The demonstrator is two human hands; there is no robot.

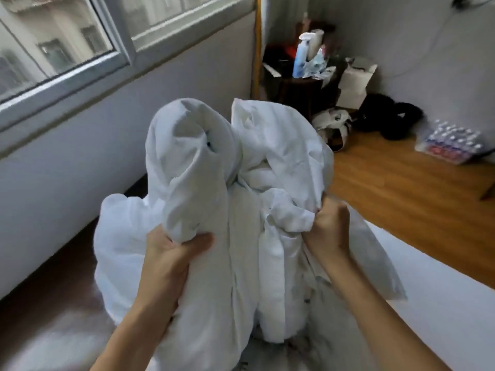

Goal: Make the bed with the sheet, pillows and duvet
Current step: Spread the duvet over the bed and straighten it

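Grey wall (187, 84), window (53, 44), wooden floor (401, 183), cluttered dark corner stand (297, 89).

white bedding bundle (227, 210), crumpled and bunched, held upright off the bed (442, 303); top edges flopped over

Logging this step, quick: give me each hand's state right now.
Left hand: closed, its grip bunched on the white bedding.
Right hand: closed, gripping a gathered fold of the same white bedding.

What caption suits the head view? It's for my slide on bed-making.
Both hands, left hand and right hand, grip bunched white bedding lifted above the bed.
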